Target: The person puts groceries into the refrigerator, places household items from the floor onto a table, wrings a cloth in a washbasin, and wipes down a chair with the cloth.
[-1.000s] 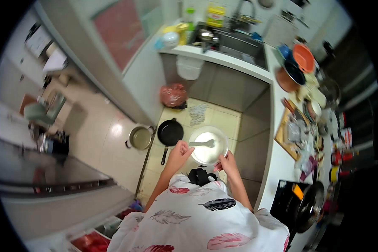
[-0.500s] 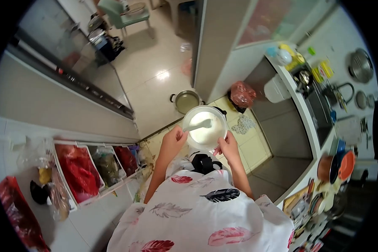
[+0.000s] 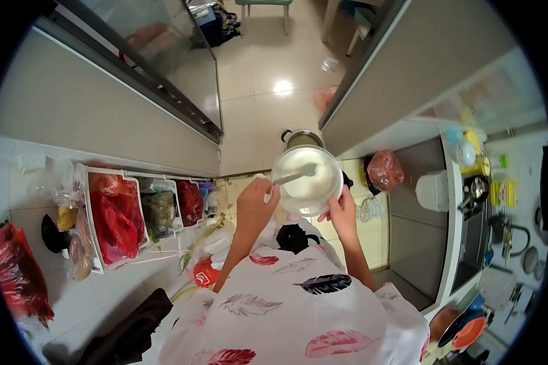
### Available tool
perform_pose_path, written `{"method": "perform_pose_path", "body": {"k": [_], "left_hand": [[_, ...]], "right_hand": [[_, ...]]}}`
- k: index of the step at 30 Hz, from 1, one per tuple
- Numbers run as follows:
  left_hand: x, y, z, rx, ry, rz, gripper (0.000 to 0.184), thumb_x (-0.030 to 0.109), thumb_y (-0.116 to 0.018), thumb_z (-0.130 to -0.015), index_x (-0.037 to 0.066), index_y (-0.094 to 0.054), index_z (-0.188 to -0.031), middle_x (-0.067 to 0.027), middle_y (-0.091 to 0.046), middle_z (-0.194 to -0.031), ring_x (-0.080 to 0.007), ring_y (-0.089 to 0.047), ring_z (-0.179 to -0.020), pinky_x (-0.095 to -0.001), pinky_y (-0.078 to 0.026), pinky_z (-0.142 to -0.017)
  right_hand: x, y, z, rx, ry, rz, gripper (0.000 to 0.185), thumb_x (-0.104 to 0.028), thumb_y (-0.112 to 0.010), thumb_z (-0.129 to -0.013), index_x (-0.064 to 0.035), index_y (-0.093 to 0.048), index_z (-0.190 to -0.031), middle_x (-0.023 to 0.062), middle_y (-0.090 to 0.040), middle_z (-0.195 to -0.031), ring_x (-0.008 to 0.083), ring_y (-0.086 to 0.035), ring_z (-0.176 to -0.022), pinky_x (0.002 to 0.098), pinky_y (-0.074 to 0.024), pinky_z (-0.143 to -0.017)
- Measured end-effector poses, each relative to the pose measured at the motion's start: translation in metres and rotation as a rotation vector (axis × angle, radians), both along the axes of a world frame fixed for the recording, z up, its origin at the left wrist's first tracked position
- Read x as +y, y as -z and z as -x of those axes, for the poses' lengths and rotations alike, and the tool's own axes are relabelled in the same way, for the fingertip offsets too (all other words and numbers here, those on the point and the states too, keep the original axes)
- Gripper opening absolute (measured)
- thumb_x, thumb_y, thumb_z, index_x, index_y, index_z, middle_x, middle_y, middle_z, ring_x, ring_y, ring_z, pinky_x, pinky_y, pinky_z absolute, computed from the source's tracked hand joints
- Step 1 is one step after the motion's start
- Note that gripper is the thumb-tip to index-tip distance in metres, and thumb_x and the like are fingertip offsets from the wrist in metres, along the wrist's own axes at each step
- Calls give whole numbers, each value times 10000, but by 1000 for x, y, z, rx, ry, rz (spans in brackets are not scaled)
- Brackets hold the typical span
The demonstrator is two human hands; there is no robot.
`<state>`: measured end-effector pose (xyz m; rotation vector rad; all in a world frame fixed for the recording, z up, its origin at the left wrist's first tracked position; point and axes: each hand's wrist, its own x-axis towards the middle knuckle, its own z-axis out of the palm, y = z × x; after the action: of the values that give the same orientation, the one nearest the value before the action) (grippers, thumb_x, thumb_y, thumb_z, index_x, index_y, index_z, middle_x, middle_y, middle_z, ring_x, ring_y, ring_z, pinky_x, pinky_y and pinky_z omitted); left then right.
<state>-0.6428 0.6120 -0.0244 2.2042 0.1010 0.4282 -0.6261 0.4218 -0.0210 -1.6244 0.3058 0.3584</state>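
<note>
My left hand (image 3: 257,201) is pinching a flat grey-green spatula (image 3: 295,176). My right hand (image 3: 342,213) grips the round translucent plastic bowl (image 3: 304,208) just left of it.

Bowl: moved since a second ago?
Yes, toward the pot on the floor: in view, the bowl showed well clear of it a second ago and now overlaps its near edge.
</note>
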Motion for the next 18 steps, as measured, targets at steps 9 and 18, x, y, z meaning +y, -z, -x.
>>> {"method": "perform_pose_path", "body": {"k": [9, 18], "left_hand": [[66, -6, -119, 182, 78, 111, 290, 116, -624, -720, 9, -397, -575, -71, -361, -527, -184, -322, -451, -293, -278, -421], [147, -28, -285, 111, 87, 0, 333, 191, -613, -733, 21, -384, -561, -91, -378, -524, -251, -375, -462, -332, -320, -436]], "right_hand": [[53, 0, -116, 94, -41, -119, 210, 1, -410, -755, 34, -475, -952, 69, -511, -689, 140, -516, -430, 245, -432, -355], [136, -27, -256, 148, 38, -50, 312, -34, -429, -753, 17, -450, -1060, 67, -523, -742, 128, -508, -402, 219, -392, -348]]}}
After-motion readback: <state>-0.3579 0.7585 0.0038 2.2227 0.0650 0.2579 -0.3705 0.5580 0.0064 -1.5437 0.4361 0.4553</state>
